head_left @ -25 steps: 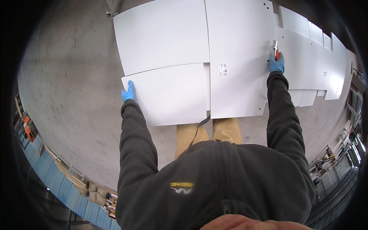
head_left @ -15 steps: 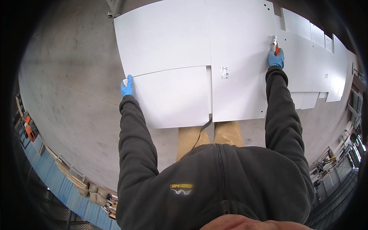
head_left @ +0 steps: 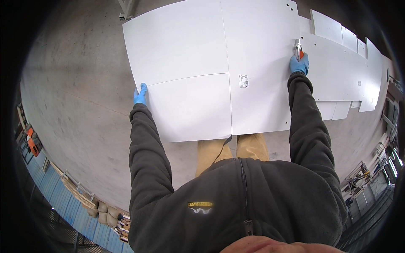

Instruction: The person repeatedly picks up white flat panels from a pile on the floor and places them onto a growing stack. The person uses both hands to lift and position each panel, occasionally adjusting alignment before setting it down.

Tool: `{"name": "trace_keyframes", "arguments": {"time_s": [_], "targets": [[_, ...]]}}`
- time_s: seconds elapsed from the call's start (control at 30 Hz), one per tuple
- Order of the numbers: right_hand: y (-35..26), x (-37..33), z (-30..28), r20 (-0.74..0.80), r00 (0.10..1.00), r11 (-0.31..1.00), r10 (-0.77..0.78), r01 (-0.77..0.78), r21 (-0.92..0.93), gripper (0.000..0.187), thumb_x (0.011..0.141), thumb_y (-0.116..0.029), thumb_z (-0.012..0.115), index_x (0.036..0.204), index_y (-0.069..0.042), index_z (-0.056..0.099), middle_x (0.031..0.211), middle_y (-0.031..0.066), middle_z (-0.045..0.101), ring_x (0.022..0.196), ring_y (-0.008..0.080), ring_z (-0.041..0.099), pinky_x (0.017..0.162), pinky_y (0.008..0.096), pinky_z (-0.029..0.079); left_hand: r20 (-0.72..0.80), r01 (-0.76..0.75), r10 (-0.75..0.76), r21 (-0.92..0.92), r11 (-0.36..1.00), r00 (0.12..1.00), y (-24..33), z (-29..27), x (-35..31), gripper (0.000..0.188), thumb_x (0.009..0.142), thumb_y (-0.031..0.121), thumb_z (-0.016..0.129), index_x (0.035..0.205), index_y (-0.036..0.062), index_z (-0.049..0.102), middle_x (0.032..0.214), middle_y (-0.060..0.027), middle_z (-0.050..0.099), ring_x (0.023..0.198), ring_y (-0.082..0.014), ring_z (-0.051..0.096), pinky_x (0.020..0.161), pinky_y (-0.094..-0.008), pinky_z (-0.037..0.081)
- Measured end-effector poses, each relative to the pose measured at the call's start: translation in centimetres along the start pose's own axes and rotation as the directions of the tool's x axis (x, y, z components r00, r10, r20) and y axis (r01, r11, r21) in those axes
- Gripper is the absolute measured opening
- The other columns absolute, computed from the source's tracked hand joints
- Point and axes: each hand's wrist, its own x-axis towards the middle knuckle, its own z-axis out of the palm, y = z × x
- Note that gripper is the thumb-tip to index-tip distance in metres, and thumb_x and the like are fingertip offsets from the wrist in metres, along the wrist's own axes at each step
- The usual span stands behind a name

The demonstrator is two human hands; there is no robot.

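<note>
Two-handed, reaches forward over a spread of white panels, stretching both dark sleeves long and wide apart. With the blue-gloved left grip (head_left: 140, 93), pinches the near-left panel (head_left: 190, 107) by its outer far corner, laying the thumb on the top face and tucking the fingers down at the side edge. With the right grip (head_left: 299, 65), gloved alike, wraps snugly round the orange handle of a metal-headed tool (head_left: 298, 43), pointing it away from the body by the right edge of the middle panel (head_left: 261, 50). Cannot tell about contact between tool and panel. Has the near-left panel just in front of the tan trousers (head_left: 211, 154), meeting the far-left panel (head_left: 175, 42) and the middle panel along thin seams. Has further panels (head_left: 333, 69) off to the right, partly overlapping. Cannot make out the support beneath. Stands on a grey floor (head_left: 76, 97), cracked finely at left. Has plump sacks (head_left: 103, 212) beside a blue ribbed surface (head_left: 59, 183) at lower left, and cluttered equipment (head_left: 358, 177) at lower right.
</note>
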Motion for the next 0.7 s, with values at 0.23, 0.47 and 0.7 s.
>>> {"name": "trace_keyframes", "arguments": {"time_s": [0.23,0.47,0.7], "targets": [[0.8,0.9,0.7,0.102,0.994,0.97,0.049,-0.072,0.233,0.028,0.081,-0.019,0.06,0.102,-0.001,0.06,0.094,0.0226,0.067,0.086,0.0384,0.067,0.078,0.0482,0.052,0.047,0.127,-0.126,-0.033,0.991,0.991,-3.1,-1.1,3.6,0.087,0.09,0.057,0.067,0.148,-0.0031,0.04,0.147,-0.0169,0.049,0.132,-0.0283,0.049,0.112,-0.039,0.037],[-1.1,-0.5,-4.3,0.277,0.957,0.977,0.086,-0.135,0.165,0.034,0.083,-0.024,0.063,0.11,-0.007,0.056,0.108,0.0231,0.065,0.104,0.0431,0.063,0.087,0.0474,0.051,0.049,-0.186,0.184,0.034,0.982,0.982,-5.5,-3.3,3.1,0.08,0.094,0.053,0.066,0.139,-0.0102,0.047,0.133,-0.0186,0.058,0.119,-0.0263,0.055,0.105,-0.0389,0.043],[-2.0,-6.5,-13.1,0.453,0.891,0.999,0.035,-0.019,-0.04,0.04,0.089,-0.034,0.059,0.119,-0.007,0.062,0.101,0.0171,0.07,0.089,0.0302,0.071,0.081,0.0429,0.054,-0.26,-0.138,0.349,0.59,0.796,0.9,-4.8,-3.2,-6.2,0.082,0.084,0.045,0.077,0.141,-0.0065,0.046,0.141,-0.0229,0.051,0.129,-0.0346,0.05,0.11,-0.0454,0.04]]}}
